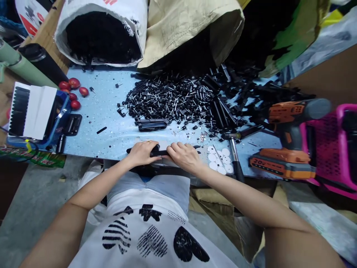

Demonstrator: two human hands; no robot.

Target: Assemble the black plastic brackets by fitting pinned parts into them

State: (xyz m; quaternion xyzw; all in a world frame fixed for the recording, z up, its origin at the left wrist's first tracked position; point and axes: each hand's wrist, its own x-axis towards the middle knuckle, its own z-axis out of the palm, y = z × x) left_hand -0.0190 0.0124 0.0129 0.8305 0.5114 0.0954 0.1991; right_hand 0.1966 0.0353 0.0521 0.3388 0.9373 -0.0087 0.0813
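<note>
Both hands meet at the front edge of the blue speckled table [83,130]. Between them lies a long black plastic part [160,152]. My left hand [142,153] has its fingers closed round the part's left end. My right hand [184,156] grips it further right, with dark tips showing beyond the knuckles. The fingers hide much of the part, so its exact kind does not show. Just behind the hands, a few black strips [153,124] lie side by side. Beyond them spreads a large heap of small black pieces with metal pins [173,96].
An orange cordless drill [287,141] stands at the right before a pink basket [320,149]. A hammer [235,156] and white discs [221,160] lie beside my right hand. Sacks [189,29] open at the back. Red fruits [74,82] and a blue box [63,108] are left.
</note>
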